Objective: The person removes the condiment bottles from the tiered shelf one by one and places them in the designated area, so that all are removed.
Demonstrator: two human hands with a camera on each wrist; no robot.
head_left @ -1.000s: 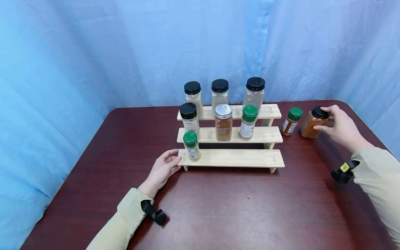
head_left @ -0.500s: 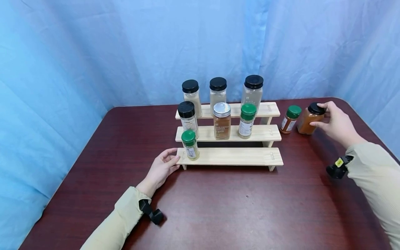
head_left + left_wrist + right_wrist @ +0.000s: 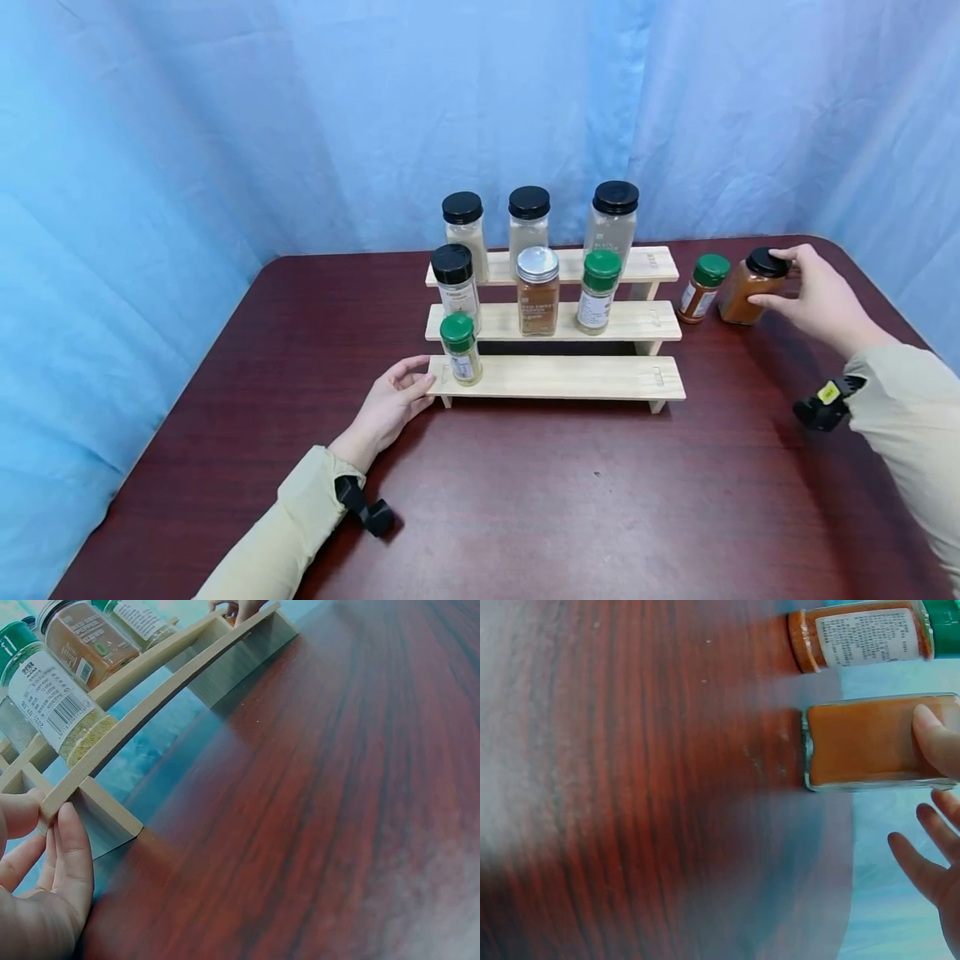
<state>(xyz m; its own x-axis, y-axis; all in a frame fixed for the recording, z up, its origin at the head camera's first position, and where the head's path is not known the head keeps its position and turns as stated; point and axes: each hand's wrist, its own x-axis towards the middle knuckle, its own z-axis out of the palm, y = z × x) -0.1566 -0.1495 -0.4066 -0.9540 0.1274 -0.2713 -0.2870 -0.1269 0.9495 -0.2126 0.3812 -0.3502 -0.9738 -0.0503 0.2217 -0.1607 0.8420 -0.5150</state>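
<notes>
My left hand [image 3: 392, 403] pinches the left end of the lowest shelf of a three-tier wooden rack [image 3: 562, 377], thumb on top and fingers underneath in the left wrist view. On that shelf's left end stands a green-capped spice jar [image 3: 462, 358]. At the right of the table, my right hand [image 3: 821, 304] holds a square glass spice jar [image 3: 744, 296] with a black lid and orange-brown powder. Its thumb [image 3: 934, 742] lies against the glass in the right wrist view, while other fingers are spread below. The jar stands upright, apparently on the table.
A smaller green-capped jar [image 3: 697, 296] of red-brown spice stands between the rack and the held jar. The middle shelf bears three jars, one silver-lidded [image 3: 538, 292]. Three black-lidded jars, one at the right [image 3: 611, 225], stand on top. Blue curtains [image 3: 375, 125] surround the table [image 3: 570, 500].
The head view has shifted slightly. Both hands keep their places, the left on the shelf end and the right on the black-lidded spice jar.
</notes>
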